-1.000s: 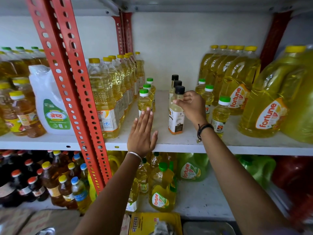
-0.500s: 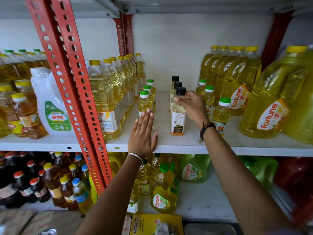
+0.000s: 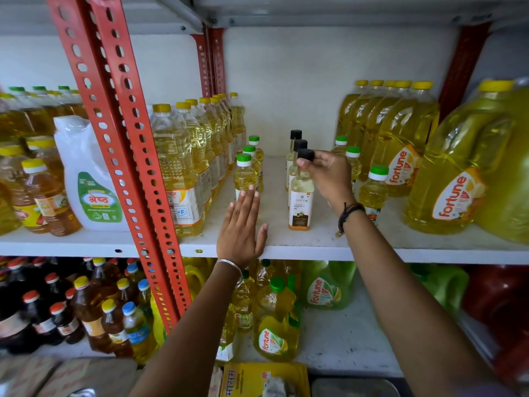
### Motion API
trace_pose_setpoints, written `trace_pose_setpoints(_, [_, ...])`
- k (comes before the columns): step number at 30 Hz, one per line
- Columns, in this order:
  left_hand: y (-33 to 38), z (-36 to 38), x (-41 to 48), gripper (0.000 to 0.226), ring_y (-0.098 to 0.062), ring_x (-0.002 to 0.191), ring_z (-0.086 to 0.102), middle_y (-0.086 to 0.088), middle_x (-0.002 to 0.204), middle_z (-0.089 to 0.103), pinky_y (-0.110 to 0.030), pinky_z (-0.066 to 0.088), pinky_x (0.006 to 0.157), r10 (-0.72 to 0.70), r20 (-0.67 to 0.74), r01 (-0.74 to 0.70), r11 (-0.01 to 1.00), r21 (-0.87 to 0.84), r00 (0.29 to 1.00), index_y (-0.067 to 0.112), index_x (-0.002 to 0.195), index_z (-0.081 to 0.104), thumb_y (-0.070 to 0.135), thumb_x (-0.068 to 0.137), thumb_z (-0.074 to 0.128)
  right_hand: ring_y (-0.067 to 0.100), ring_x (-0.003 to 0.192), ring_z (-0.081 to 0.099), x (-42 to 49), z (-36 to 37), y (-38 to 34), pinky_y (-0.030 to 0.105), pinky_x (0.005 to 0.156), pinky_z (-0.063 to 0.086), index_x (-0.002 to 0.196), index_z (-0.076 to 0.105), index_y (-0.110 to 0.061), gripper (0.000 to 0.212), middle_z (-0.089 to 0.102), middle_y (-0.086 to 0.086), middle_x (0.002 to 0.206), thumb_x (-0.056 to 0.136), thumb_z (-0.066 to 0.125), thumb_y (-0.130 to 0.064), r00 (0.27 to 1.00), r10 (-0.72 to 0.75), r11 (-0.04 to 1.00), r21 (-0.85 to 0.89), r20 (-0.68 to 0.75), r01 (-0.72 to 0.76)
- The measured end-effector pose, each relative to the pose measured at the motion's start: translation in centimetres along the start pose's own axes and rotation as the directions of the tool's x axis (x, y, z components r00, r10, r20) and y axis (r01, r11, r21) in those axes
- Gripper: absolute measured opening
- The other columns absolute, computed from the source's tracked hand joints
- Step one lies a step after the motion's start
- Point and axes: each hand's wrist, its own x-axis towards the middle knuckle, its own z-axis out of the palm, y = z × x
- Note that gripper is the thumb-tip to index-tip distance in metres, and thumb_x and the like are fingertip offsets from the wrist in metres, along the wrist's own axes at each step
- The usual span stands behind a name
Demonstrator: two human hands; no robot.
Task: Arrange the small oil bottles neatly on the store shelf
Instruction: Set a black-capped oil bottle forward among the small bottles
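Since a second ago, my right hand (image 3: 326, 174) is shifting its grip up to the cap of the front black-capped bottle (image 3: 301, 196), which is now turned to show its label squarely. I am pinching that black cap between thumb and fingertips, wrist bent, forearm reaching up from the lower right. My left hand (image 3: 243, 224) is lying flat and spread on the white shelf (image 3: 286, 242), fingertips touching the nearest green-capped small bottle (image 3: 244, 176). The held bottle is standing upright on the shelf, long axis vertical, cap up, leading a row of three running toward the back wall.
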Motion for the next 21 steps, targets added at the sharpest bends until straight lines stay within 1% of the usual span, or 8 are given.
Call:
trace_pose_setpoints(2, [0.0,0.0,0.0,0.065,-0.02,0.148,0.006,-0.008,0.159,0.01,-0.035,0.002,0.118,-0.004,0.003,0.004,1.0,0.001,1.0,0.007,0.151,0.014,0.039,0.096,0.029,0.011,0.079,0.067,-0.3,-0.1,-0.2,0.017,0.072,0.054,0.105,0.068,-0.005,0.03,0.07,0.003,0.092,0.077,0.074,-0.013,1.0,0.003,1.0,0.0,0.007,-0.003])
trace_pose_setpoints(6, [0.0,0.0,-0.1,0.065,-0.02,0.148,0.005,-0.009,0.159,0.011,-0.036,0.003,0.118,-0.002,0.013,0.002,1.0,0.011,1.0,0.007,0.151,0.015,0.039,0.096,0.029,0.011,0.08,0.068,-1.2,-0.6,-0.7,0.019,0.074,0.055,0.104,0.069,-0.007,0.029,0.071,0.004,0.093,0.076,0.075,-0.012,1.0,0.001,1.0,0.016,0.019,-0.002])
trace_pose_setpoints(10, [0.0,-0.1,0.0,0.065,-0.02,0.148,0.006,-0.009,0.159,0.012,-0.036,0.004,0.118,-0.008,0.024,0.008,1.0,0.012,1.0,0.007,0.151,0.016,0.039,0.096,0.029,0.017,0.085,0.07,-2.1,-1.0,-1.2,0.032,0.082,0.057,0.105,0.069,-0.007,0.029,0.071,0.004,0.092,0.076,0.074,-0.012,0.999,-0.007,1.0,0.027,0.037,0.006])
trace_pose_setpoints(12, [0.0,-0.1,0.0,0.065,-0.02,0.147,0.007,-0.01,0.159,0.013,-0.036,0.004,0.118,-0.01,0.029,0.009,1.0,0.014,1.0,0.006,0.151,0.019,0.039,0.096,0.029,0.017,0.083,0.07,-2.5,-1.3,-1.5,0.035,0.082,0.057,0.104,0.069,-0.007,0.029,0.071,0.003,0.09,0.077,0.075,-0.012,0.999,-0.012,1.0,0.026,0.044,0.011])
trace_pose_setpoints(15, [0.1,-0.1,-0.1,0.065,-0.021,0.147,0.008,-0.01,0.159,0.013,-0.036,0.003,0.118,-0.012,0.032,0.011,1.0,0.018,0.999,0.005,0.151,0.02,0.038,0.096,0.029,0.013,0.08,0.07,-3.1,-1.5,-1.6,0.033,0.08,0.058,0.103,0.07,-0.008,0.028,0.071,0.002,0.089,0.076,0.075,-0.013,0.999,-0.014,1.0,0.02,0.044,0.013])
trace_pose_setpoints(18, [0.1,-0.2,0.0,0.064,-0.02,0.147,0.008,-0.009,0.159,0.011,-0.035,0.002,0.118,-0.016,0.033,0.015,1.0,0.015,0.999,0.006,0.151,0.019,0.039,0.096,0.029,0.011,0.079,0.07,-3.4,-1.7,-1.8,0.028,0.077,0.058,0.104,0.069,-0.008,0.03,0.072,0.005,0.092,0.076,0.075,-0.014,0.999,-0.021,1.0,0.005,0.036,0.021])
trace_pose_setpoints(21, [0.1,-0.2,0.0,0.064,-0.021,0.147,0.008,-0.009,0.159,0.011,-0.034,0.001,0.118,-0.017,0.035,0.017,1.0,0.015,0.999,0.006,0.151,0.019,0.039,0.096,0.028,0.009,0.079,0.069,-3.5,-1.9,-1.9,0.024,0.075,0.057,0.104,0.069,-0.008,0.03,0.071,0.001,0.09,0.076,0.075,-0.014,0.999,-0.037,0.999,-0.006,0.04,0.037])
